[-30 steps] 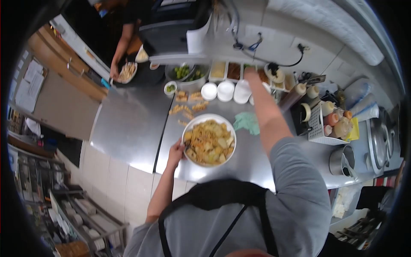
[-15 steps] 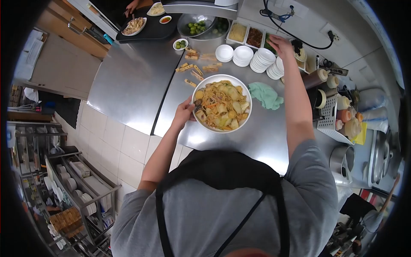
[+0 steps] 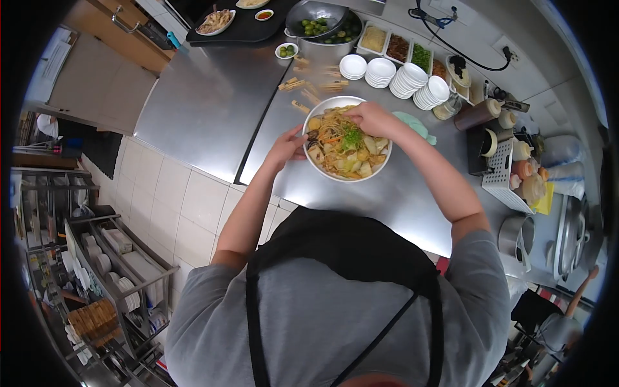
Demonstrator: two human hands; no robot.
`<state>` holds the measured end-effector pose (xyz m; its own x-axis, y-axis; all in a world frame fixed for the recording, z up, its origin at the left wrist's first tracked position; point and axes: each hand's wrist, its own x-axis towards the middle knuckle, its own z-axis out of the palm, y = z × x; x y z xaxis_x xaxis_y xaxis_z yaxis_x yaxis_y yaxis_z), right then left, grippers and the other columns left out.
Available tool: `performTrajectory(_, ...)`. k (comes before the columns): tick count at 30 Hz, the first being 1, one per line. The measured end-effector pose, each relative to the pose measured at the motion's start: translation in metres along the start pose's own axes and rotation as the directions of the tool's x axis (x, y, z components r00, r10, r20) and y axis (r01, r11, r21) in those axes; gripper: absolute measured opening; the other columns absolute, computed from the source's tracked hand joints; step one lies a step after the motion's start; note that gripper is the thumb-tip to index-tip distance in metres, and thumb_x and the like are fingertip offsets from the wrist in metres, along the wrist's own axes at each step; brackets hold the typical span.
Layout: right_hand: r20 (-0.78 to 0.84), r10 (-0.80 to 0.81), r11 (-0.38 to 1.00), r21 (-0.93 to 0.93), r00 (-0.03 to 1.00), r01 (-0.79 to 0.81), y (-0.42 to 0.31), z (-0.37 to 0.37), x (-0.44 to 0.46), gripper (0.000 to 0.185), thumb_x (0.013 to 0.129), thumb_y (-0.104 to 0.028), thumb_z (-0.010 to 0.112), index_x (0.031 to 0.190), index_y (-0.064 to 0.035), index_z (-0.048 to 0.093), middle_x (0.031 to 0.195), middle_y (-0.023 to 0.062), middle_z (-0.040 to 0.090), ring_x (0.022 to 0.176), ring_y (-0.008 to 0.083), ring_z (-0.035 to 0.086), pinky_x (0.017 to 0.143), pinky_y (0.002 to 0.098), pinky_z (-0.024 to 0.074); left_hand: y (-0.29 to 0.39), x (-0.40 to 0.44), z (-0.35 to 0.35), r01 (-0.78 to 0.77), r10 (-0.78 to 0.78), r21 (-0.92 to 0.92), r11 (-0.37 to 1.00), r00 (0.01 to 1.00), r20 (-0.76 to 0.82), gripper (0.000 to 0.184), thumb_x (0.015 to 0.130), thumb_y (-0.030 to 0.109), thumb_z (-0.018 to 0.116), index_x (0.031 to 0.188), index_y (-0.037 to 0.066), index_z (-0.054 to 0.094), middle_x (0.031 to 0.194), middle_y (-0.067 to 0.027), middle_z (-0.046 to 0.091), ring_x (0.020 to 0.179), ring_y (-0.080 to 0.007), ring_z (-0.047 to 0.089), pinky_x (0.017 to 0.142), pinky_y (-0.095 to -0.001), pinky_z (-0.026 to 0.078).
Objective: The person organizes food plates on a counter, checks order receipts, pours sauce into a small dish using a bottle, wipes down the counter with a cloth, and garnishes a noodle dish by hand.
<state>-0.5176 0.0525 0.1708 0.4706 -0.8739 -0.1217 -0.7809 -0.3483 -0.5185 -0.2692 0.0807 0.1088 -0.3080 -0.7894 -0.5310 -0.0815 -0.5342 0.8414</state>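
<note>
A round white bowl (image 3: pixel 348 180) of stir-fried noodles (image 3: pixel 332 129) with cabbage and other vegetables sits over the steel table in front of me. My left hand (image 3: pixel 288 148) grips its left rim, thumb near the edge. On top of the noodles lies a small heap of chopped green onions (image 3: pixel 352 137). My right hand (image 3: pixel 375 121) reaches over the bowl's right rim, fingers drawn together and tips low at the noodles by the greens. Whatever those fingertips hold, if anything, is hidden.
Beyond the bowl stand stacks of small white dishes (image 3: pixel 380 71) and topping containers, one with chopped greens (image 3: pixel 421 57). Wooden clips (image 3: pixel 292 84) lie left of them. A green cloth (image 3: pixel 414 126) is partly behind my right arm. Sauce bottles (image 3: pixel 532 187) fill a white basket at right.
My right hand has come back from the greens container to the bowl. Chopped green onions now lie on the noodles. My left hand stays at the bowl's rim; the view has shifted slightly.
</note>
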Motion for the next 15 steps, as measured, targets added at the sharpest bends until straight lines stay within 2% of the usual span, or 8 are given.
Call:
performTrajectory(2, 0.005, 0.144, 0.989, 0.046, 0.990, -0.144, -0.012, -0.005, -0.001, 0.023, 0.068, -0.006, 0.059, 0.091, -0.0038, 0.062, 0.084, 0.0149, 0.061, 0.075, 0.0290, 0.058, 0.064, 0.0342, 0.0457, 0.000, 0.015, -0.018, -0.055, 0.060, 0.068, 0.996, 0.996, -0.071, 0.044, 0.082, 0.016, 0.053, 0.123, 0.005, 0.040, 0.092, -0.0099, 0.059, 0.073, -0.0177, 0.061, 0.062, -0.0281, 0.051)
performTrajectory(5, -0.059, 0.161, 0.983, -0.080, 0.985, -0.165, -0.050, -0.031, -0.011, 0.025, 0.069, -0.004, 0.052, 0.092, -0.0083, 0.061, 0.085, 0.0188, 0.058, 0.081, 0.0349, 0.055, 0.071, 0.0402, 0.0444, -0.002, 0.051, -0.048, -0.146, 0.201, 0.239, 0.960, 0.953, -0.228, 0.036, 0.077, 0.017, 0.059, 0.110, 0.005, 0.053, 0.085, -0.0097, 0.061, 0.072, -0.0167, 0.060, 0.061, -0.0270, 0.049)
performTrajectory(6, -0.054, 0.159, 0.983, -0.083, 0.986, -0.163, -0.049, -0.027, -0.009, 0.025, 0.069, -0.004, 0.052, 0.092, -0.0083, 0.061, 0.085, 0.0188, 0.058, 0.081, 0.0349, 0.055, 0.071, 0.0402, 0.0444, -0.003, 0.062, -0.057, -0.176, 0.287, 0.344, 0.922, 0.908, -0.305, 0.030, 0.074, 0.016, 0.061, 0.102, 0.005, 0.059, 0.084, -0.0094, 0.062, 0.073, -0.0161, 0.060, 0.061, -0.0266, 0.048)
performTrajectory(9, 0.002, 0.178, 0.974, -0.143, 0.984, -0.176, -0.028, -0.011, -0.009, 0.028, 0.066, -0.004, 0.055, 0.093, -0.0078, 0.061, 0.082, 0.0181, 0.058, 0.081, 0.0343, 0.056, 0.072, 0.0392, 0.0451, 0.009, 0.081, -0.065, -0.189, 0.362, 0.425, 0.885, 0.853, -0.375, 0.026, 0.070, 0.015, 0.063, 0.095, 0.005, 0.062, 0.081, -0.0102, 0.063, 0.074, -0.0180, 0.060, 0.066, -0.0281, 0.047)
performTrajectory(11, 0.131, -0.193, 0.965, -0.154, 0.972, 0.212, -0.022, -0.009, -0.018, 0.030, 0.062, -0.003, 0.063, 0.092, -0.0046, 0.060, 0.080, 0.0103, 0.060, 0.074, 0.0256, 0.058, 0.065, 0.0327, 0.0467, 0.012, 0.096, -0.066, -0.204, 0.388, 0.447, 0.871, 0.844, -0.371, 0.026, 0.070, 0.015, 0.063, 0.095, 0.005, 0.062, 0.082, -0.0109, 0.063, 0.075, -0.0193, 0.060, 0.068, -0.0289, 0.047)
performTrajectory(12, 0.127, -0.182, 0.966, -0.161, 0.975, 0.201, -0.016, -0.014, -0.016, 0.030, 0.062, -0.003, 0.063, 0.092, -0.0046, 0.060, 0.080, 0.0103, 0.060, 0.074, 0.0256, 0.058, 0.065, 0.0327, 0.0467, 0.014, 0.103, -0.067, -0.207, 0.409, 0.473, 0.856, 0.832, -0.376, 0.027, 0.070, 0.015, 0.063, 0.094, 0.005, 0.062, 0.083, -0.0116, 0.063, 0.076, -0.0206, 0.061, 0.070, -0.0298, 0.046)
performTrajectory(14, 0.072, -0.017, 1.000, 0.019, 0.997, 0.016, -0.016, -0.037, -0.004, 0.036, 0.063, -0.005, 0.063, 0.098, -0.0063, 0.059, 0.088, 0.0091, 0.060, 0.078, 0.0219, 0.058, 0.068, 0.0298, 0.0463, 0.020, 0.108, -0.065, -0.210, 0.408, 0.472, 0.856, 0.835, -0.370, 0.027, 0.070, 0.016, 0.064, 0.094, 0.005, 0.062, 0.083, -0.0119, 0.063, 0.077, -0.0211, 0.061, 0.071, -0.0302, 0.046)
performTrajectory(15, 0.064, 0.186, 0.978, 0.081, 0.980, -0.191, 0.009, -0.047, 0.018, 0.036, 0.062, -0.005, 0.064, 0.098, -0.0075, 0.060, 0.087, 0.0075, 0.062, 0.076, 0.0180, 0.058, 0.068, 0.0283, 0.0458, 0.021, 0.108, -0.063, -0.201, 0.401, 0.470, 0.859, 0.835, -0.376, 0.027, 0.070, 0.016, 0.064, 0.094, 0.005, 0.062, 0.083, -0.0121, 0.064, 0.078, -0.0217, 0.061, 0.072, -0.0305, 0.046)
